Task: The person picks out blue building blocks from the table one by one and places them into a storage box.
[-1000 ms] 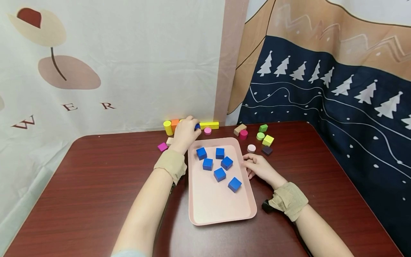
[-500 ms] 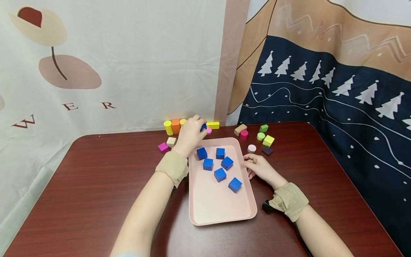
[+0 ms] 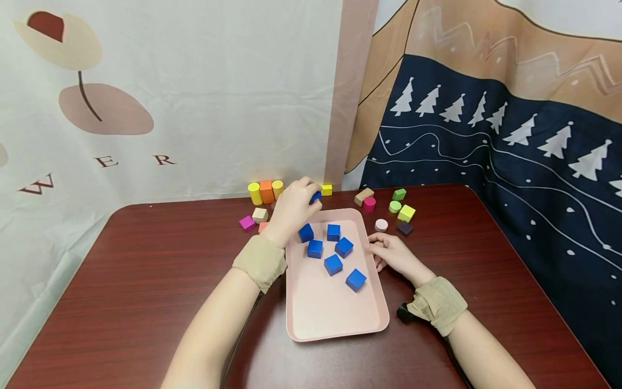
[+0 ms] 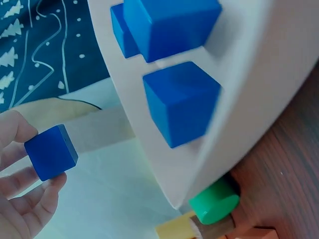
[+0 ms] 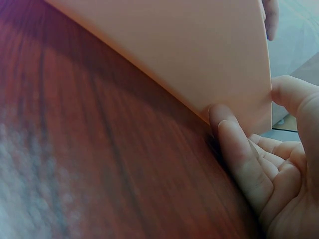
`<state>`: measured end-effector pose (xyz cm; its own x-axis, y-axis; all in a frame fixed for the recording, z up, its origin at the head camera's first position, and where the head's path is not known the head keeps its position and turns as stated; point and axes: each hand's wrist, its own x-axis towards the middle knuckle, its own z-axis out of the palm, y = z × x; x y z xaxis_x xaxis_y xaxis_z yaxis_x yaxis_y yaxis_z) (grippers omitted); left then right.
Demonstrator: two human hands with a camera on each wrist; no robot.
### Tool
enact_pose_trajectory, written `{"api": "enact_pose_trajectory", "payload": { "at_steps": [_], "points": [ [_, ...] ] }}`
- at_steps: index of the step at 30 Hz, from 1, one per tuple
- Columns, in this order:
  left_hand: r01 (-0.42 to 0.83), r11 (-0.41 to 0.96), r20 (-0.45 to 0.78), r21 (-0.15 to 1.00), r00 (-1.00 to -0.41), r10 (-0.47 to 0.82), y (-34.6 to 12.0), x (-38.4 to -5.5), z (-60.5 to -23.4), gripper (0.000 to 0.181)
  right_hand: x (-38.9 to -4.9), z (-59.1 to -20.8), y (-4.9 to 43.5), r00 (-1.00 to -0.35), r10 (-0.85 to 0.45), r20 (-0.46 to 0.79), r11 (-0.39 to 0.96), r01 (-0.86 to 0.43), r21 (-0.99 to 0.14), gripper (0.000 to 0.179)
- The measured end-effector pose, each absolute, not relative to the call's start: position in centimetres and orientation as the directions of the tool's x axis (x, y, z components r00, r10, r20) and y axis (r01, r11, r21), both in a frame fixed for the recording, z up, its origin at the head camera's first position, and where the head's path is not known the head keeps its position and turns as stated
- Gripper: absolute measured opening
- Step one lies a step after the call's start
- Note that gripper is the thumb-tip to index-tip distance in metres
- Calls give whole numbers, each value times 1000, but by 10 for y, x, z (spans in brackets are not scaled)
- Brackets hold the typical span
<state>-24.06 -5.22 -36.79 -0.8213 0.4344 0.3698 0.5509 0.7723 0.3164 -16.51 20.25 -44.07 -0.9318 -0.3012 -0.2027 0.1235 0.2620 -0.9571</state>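
My left hand (image 3: pixel 293 210) pinches a blue cube block (image 4: pixel 51 152) between thumb and fingers, up above the far left corner of the pink tray (image 3: pixel 320 319). In the left wrist view the block is held clear of the tray. Several more blue blocks (image 3: pixel 333 265) lie spread over the tray's far and middle parts. At the tray's right side, my right hand (image 3: pixel 396 255) grips the edge. The right wrist view has its thumb at the rim and fingertips (image 5: pixel 233 142) against the outer wall.
Left of the tray stand yellow cylinders (image 3: pixel 255 193), an orange block (image 3: pixel 266 192), a cream block (image 3: pixel 259 215) and a magenta one (image 3: pixel 247 222). Beyond its right corner lie a crimson cylinder (image 3: pixel 369 203), a lime cube (image 3: pixel 406 213) and a dark block (image 3: pixel 404 228). Fabric hangs behind the table.
My left hand has carried the blue block to the right, toward the tray. It uncovers a yellow cylinder and covers more of the long yellow block. My right hand and the tray stay put.
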Motion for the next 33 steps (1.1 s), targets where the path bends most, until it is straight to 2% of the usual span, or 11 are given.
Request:
{"api": "enact_pose_trajectory", "payload": {
  "at_steps": [22, 33],
  "points": [
    [667, 688, 387, 286, -737, 554, -39, -196, -346, 28, -166, -439, 202, -932, -299, -206, 285, 119, -951, 36],
    [760, 611, 461, 221, -634, 621, -39, -178, -346, 27, -166, -441, 203, -930, -306, -205, 263, 125, -957, 38]
  ]
}}
